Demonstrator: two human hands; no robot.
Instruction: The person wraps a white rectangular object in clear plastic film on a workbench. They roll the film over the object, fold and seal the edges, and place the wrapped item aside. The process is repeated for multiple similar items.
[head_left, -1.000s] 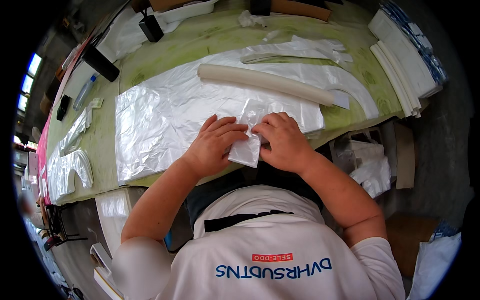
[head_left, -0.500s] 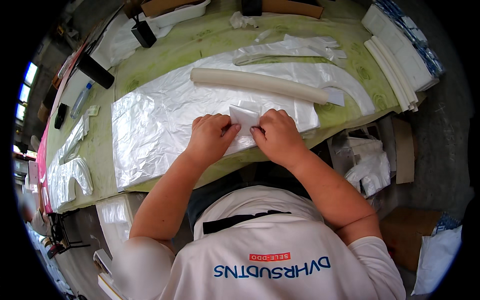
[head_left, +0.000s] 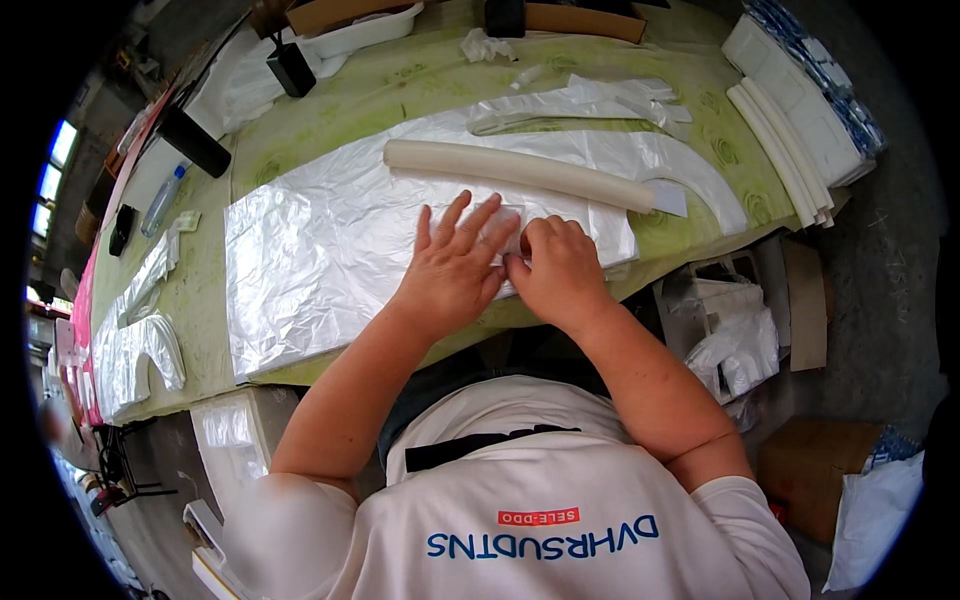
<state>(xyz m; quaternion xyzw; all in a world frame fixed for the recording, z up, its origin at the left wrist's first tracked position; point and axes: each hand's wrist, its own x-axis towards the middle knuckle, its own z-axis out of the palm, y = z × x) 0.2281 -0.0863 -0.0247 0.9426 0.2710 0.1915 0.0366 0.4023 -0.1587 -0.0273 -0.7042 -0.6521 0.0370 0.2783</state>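
My left hand [head_left: 450, 262] lies flat with its fingers spread, pressing on a small folded plastic bag [head_left: 511, 213]. Most of that bag is hidden beneath the fingers. At its right side my right hand [head_left: 560, 264] is closed, thumb against curled fingers, pinching the bag's edge. Under both hands spreads a stack of thin white plastic bags [head_left: 290, 275], flat along the table's near edge. Across the stack, just beyond my hands, rests a long cream-coloured tube [head_left: 510, 170]. A small white card [head_left: 671, 198] sticks out by the tube's right end.
A green patterned cloth covers the table [head_left: 330, 125]. Cut plastic strips [head_left: 580, 100] lie at the back, more bag pieces [head_left: 140, 345] at the left. A black cylinder [head_left: 192, 142] and a water bottle [head_left: 162, 202] stand left. Cream tubes [head_left: 780, 150] line the right edge beside white packs [head_left: 795, 95].
My left hand has gone from gripping the folded bag's left side to lying spread over it. The right hand keeps its hold in nearly the same place.
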